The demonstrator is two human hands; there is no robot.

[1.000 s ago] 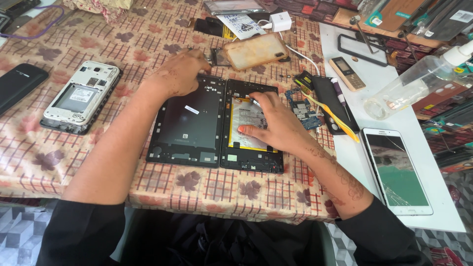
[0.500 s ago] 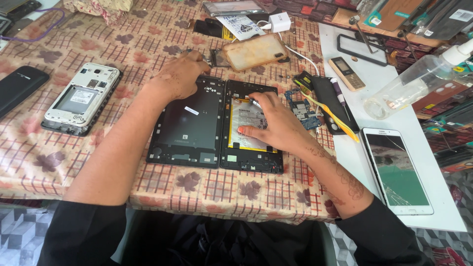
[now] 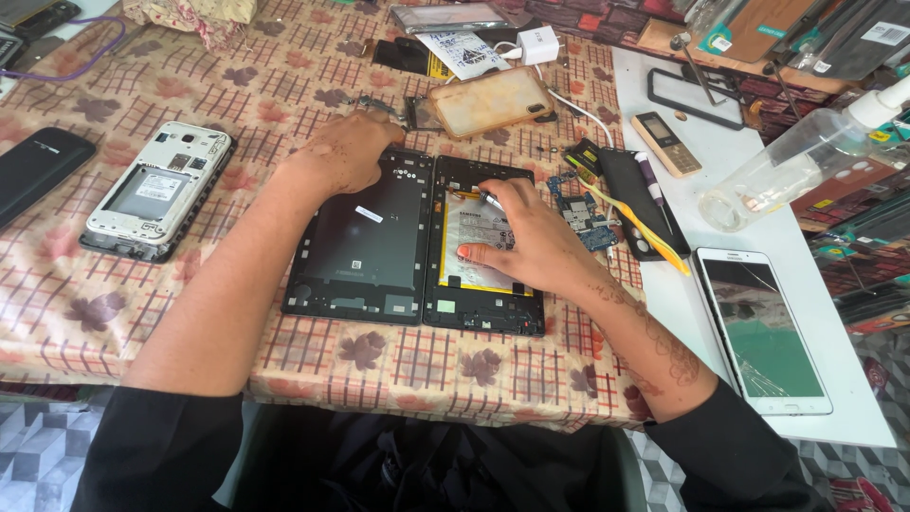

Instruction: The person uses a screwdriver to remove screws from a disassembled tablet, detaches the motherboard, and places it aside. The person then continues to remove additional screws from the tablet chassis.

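The right hand (image 3: pixel 531 237) pinches a thin metal tool (image 3: pixel 490 200) between thumb and fingers, its tip on the upper part of the battery (image 3: pixel 467 265) inside the opened tablet (image 3: pixel 479 303); the remaining fingers lie flat on the battery. The left hand (image 3: pixel 346 152) holds nothing: it rests loosely curled, palm down, on the top edge of the tablet's back cover (image 3: pixel 365 246), pinning it to the table.

Against the 2 earlier views, almost nothing has shifted. Both hands sit in the same places, and the tool tip stays at the same spot near the battery's top. The work looks to be in a slow, careful stretch at 1 point of the battery rather than moving between parts.

The table (image 3: pixel 284 85) wears a checked cloth with flower prints. The tablet lies open in 2 halves side by side in front of the person, dark cover on the left, battery half on the right. A white board (image 3: pixel 682 313) lies to the right, carrying a white phone with a cracked screen (image 3: pixel 763 332) and a clear spray bottle (image 3: pixel 806 156). To the left lies a white phone with its back off (image 3: pixel 156 190), and further left a black phone (image 3: pixel 38 171). Beyond the tablet sits a clear phone case (image 3: pixel 488 100). Just right of the right hand lies a small blue circuit board (image 3: pixel 583 213).
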